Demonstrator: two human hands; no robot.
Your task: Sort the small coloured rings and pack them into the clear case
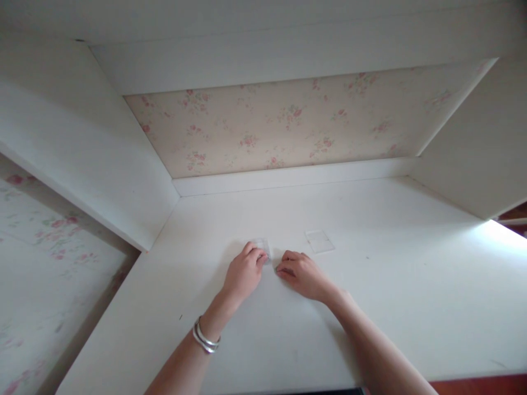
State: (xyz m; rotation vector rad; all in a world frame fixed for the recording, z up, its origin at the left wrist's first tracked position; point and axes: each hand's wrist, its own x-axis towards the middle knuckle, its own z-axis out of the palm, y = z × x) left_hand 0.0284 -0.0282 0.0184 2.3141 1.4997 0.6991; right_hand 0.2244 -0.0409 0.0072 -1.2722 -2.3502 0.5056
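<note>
A small clear plastic box (262, 244) sits on the white desktop, with the fingers of my left hand (244, 270) closed on its near left part. Its contents are too small to tell. Just to the right, my right hand (302, 272) rests low over the surface, its thumb and fingers pinched together close to the box. Whatever is between those fingertips, if anything, is hidden. Beyond my right hand lies a flat, clear square piece like a lid (320, 241), touched by neither hand.
White side panels stand at the left (94, 137) and right (469, 142), with a low ledge (296, 174) along the back below floral wallpaper (280, 123). A white board overhangs above. A tiny dark speck (180, 317) lies left of my left wrist. Something red shows past the front right edge.
</note>
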